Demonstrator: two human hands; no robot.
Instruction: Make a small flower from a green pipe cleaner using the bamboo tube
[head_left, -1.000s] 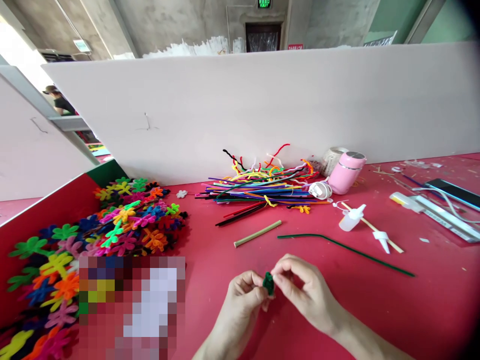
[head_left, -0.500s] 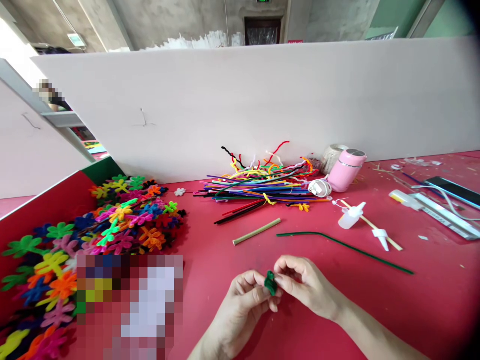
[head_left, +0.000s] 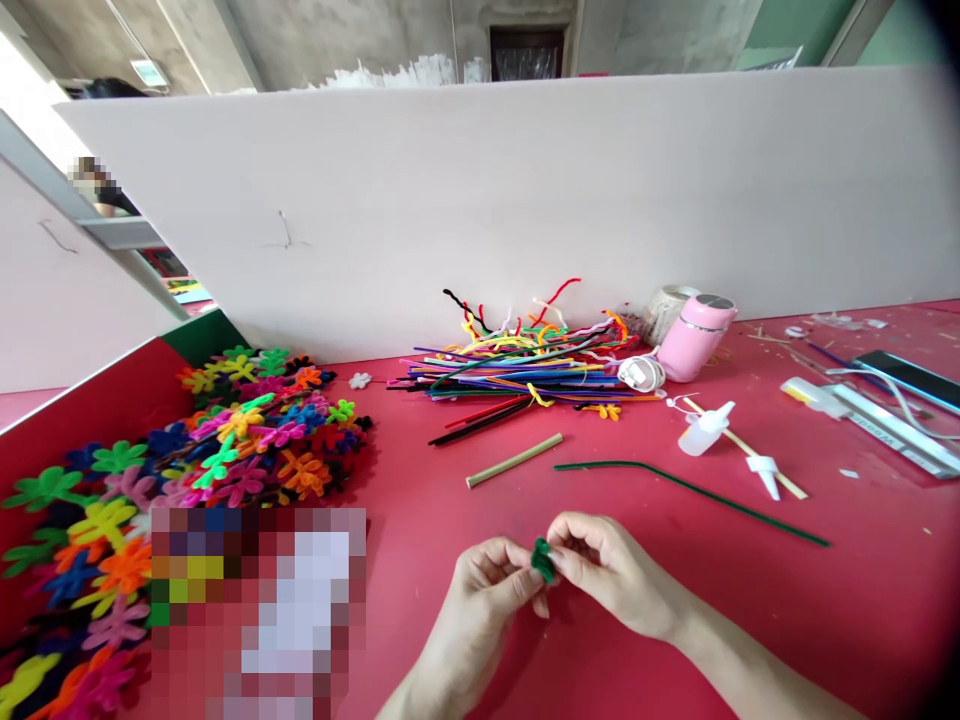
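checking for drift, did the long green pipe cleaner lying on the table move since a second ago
No. The long green pipe cleaner keeps its place beside the bamboo stick and the white glue bottle; the slight upward shift is shared by everything, so the camera tilted.

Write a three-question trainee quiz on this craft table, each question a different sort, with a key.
1. True or false: both hands pinch the green coil.
2. Which lies nearest the hands? A) pink bottle B) green stem C) phone
3. Fill in: the loose stems are piled against the white ____.

Key: 1 true: the left hand and right hand meet on it. 2 B. 3 board.
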